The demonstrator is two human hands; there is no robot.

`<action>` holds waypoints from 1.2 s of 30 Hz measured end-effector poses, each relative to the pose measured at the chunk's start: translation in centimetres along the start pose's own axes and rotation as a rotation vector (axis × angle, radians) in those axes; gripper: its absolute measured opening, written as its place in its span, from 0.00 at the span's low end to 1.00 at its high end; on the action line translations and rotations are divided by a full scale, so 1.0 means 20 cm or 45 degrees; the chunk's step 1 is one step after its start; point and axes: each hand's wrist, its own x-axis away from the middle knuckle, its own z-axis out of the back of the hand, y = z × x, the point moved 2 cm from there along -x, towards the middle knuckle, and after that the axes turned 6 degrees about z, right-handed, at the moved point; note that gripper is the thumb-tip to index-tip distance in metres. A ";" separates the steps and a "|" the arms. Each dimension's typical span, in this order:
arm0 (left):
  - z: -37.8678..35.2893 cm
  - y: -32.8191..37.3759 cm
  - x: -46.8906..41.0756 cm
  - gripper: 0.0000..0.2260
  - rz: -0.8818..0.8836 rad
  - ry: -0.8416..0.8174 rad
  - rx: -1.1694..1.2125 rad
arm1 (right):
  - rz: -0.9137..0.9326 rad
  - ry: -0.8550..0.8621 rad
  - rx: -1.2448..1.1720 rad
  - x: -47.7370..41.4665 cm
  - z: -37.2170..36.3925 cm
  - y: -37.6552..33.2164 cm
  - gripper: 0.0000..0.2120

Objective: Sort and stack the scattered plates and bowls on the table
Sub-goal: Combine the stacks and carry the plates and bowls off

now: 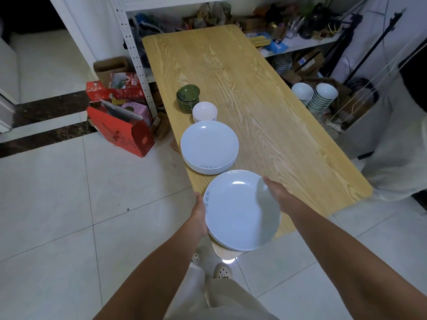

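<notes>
My L hand point(200, 210) & R hand point(275, 192) grip white plate stack point(238, 218) by opposite rims, over table point(265, 112) corner.

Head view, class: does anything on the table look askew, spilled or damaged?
Only the near plate stack: it juts past the table's near edge, held at its rim by the left hand and right hand. The other plate stack, white bowls and green bowls sit in a neat row. Nothing spilled or broken.

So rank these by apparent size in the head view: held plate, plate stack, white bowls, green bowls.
1. held plate, nearest the camera, so unsure
2. plate stack
3. white bowls and green bowls: alike
</notes>
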 end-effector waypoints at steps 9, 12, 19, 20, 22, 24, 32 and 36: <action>0.06 0.04 0.01 0.37 0.106 -0.057 0.091 | -0.052 0.096 0.079 -0.03 -0.02 -0.01 0.29; 0.11 0.21 0.01 0.37 0.072 0.110 0.050 | -0.034 0.187 0.343 -0.07 -0.05 -0.13 0.29; 0.20 0.86 -0.11 0.40 -0.001 0.201 0.031 | 0.232 0.198 0.314 -0.29 -0.31 -0.63 0.25; 0.20 0.92 -0.13 0.38 -0.018 0.178 0.026 | 0.217 0.187 0.272 -0.32 -0.35 -0.69 0.26; 0.18 1.01 -0.16 0.36 -0.026 0.146 0.013 | 0.186 0.193 0.239 -0.38 -0.40 -0.79 0.27; 0.16 1.06 -0.19 0.35 0.000 0.149 0.004 | 0.164 0.184 0.277 -0.44 -0.43 -0.85 0.27; 0.11 1.10 -0.33 0.33 0.140 -0.047 0.088 | 0.147 0.137 0.372 -0.51 -0.48 -0.88 0.20; 0.12 1.11 -0.39 0.31 0.158 -0.048 0.063 | 0.091 0.155 0.341 -0.49 -0.49 -0.88 0.20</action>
